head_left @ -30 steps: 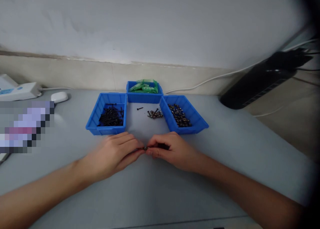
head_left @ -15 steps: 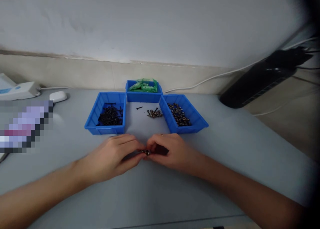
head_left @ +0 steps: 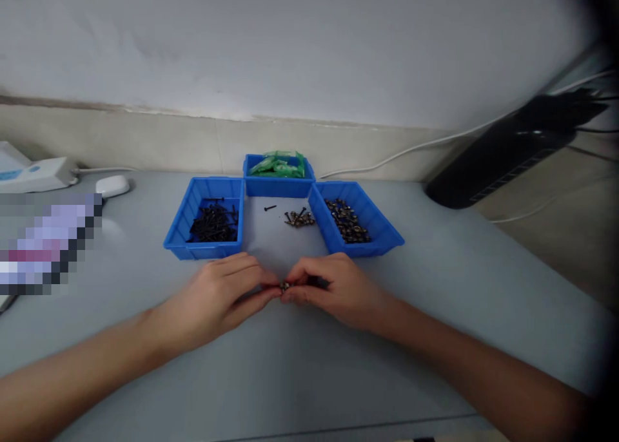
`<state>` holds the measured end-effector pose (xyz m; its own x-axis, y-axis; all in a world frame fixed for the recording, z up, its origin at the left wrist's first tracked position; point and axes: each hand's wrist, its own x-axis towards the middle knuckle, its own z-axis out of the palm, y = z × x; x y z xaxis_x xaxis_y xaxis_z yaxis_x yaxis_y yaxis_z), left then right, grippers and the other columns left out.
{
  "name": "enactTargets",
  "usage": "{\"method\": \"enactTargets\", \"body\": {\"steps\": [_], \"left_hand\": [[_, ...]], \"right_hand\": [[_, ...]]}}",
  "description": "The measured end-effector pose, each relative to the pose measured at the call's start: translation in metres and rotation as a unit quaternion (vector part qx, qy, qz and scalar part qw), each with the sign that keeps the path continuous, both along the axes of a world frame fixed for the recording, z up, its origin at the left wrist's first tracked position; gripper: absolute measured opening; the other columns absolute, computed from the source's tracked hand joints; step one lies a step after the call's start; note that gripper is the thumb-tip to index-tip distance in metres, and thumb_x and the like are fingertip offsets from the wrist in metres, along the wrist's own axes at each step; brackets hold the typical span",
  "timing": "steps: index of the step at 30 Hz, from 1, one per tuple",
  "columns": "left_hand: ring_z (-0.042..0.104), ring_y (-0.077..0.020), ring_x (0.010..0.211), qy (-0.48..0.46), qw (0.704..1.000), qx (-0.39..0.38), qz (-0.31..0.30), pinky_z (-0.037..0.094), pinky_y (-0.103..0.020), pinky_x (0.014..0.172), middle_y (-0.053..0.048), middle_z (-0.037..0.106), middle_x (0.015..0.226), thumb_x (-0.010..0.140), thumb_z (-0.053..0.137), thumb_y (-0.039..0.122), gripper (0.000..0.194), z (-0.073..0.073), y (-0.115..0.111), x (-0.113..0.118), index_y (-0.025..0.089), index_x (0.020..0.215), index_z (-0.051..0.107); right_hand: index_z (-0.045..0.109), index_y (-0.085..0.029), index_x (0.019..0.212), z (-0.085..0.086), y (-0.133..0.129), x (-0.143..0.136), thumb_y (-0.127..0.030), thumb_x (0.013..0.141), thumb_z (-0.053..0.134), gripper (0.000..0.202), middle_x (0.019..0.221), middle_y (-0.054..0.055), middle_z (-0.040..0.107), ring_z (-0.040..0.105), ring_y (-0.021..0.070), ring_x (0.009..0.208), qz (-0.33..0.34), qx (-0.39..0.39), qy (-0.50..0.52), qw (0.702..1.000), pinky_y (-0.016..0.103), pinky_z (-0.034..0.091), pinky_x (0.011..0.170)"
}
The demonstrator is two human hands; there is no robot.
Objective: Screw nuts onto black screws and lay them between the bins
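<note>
My left hand and my right hand meet fingertip to fingertip above the grey table, just in front of the blue bins. Between their pinched thumbs and fingers is a small shiny metal fastener, mostly covered, so its full shape is hidden. Ahead of the left hand, a blue bin holds long black screws. Beyond the right hand, another blue bin contains small shiny metal nuts or similar pieces. A little pile of screws with metal pieces lies between these bins.
A lone black screw lies near the pile. Behind stands a third blue bin with green plastic packets. A white case and a pixelated device are at left; a black cylindrical object leans at right.
Both hands have shifted slightly away from me, and the right fingers have closed in nearer the left fingertips. The metal fastener has turned a little between them. Bins and pile are unmoved.
</note>
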<state>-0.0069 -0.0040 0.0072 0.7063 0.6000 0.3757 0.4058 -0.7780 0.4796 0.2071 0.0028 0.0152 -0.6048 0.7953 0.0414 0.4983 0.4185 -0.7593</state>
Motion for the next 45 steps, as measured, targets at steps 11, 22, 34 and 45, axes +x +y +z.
{"method": "enactTargets", "body": {"steps": [11, 22, 34, 45], "left_hand": [[0.056, -0.0131, 0.079, -0.006, 1.000, 0.012, -0.005, 0.045, -0.024, 0.072, -0.001, 0.062, 0.087, 0.093, 0.046, 0.022, 0.013, 0.000, 0.000, -0.001, 0.019, 0.099, 0.056], [0.054, -0.0132, 0.071, -0.028, 0.997, 0.071, -0.003, 0.044, -0.024, 0.064, -0.001, 0.061, 0.081, 0.093, 0.047, 0.022, 0.011, -0.003, -0.001, 0.001, 0.017, 0.094, 0.056], [0.054, -0.0148, 0.071, -0.027, 0.997, 0.074, 0.011, 0.045, -0.026, 0.063, -0.004, 0.060, 0.079, 0.089, 0.050, 0.016, 0.010, 0.002, -0.006, 0.001, 0.014, 0.092, 0.059], [0.055, -0.0136, 0.070, 0.029, 0.999, -0.003, 0.015, 0.044, -0.026, 0.064, -0.002, 0.058, 0.078, 0.094, 0.040, 0.022, 0.019, -0.002, -0.004, 0.002, 0.015, 0.090, 0.058]], "right_hand": [[0.064, -0.018, 0.080, 0.000, -0.001, 0.000, -0.025, 0.089, 0.051, 0.018, 0.070, -0.002, 0.065, 0.057, 0.0096, 0.062, 0.024, -0.030, 0.018, 0.999, 0.020, 0.039, 0.058], [0.062, -0.017, 0.078, 0.003, -0.005, -0.005, -0.027, 0.086, 0.056, 0.014, 0.068, -0.003, 0.063, 0.053, 0.0089, 0.058, -0.011, -0.068, 0.034, 0.997, 0.019, 0.036, 0.052], [0.058, -0.019, 0.086, 0.006, -0.012, -0.005, -0.013, 0.077, 0.061, 0.011, 0.070, -0.005, 0.062, 0.056, 0.0076, 0.061, -0.028, 0.016, 0.041, 0.999, 0.017, 0.041, 0.056], [0.055, -0.019, 0.086, 0.003, -0.010, -0.003, -0.017, 0.079, 0.062, 0.010, 0.073, -0.006, 0.060, 0.054, 0.0060, 0.063, -0.023, 0.032, 0.030, 0.999, 0.015, 0.040, 0.058]]}}
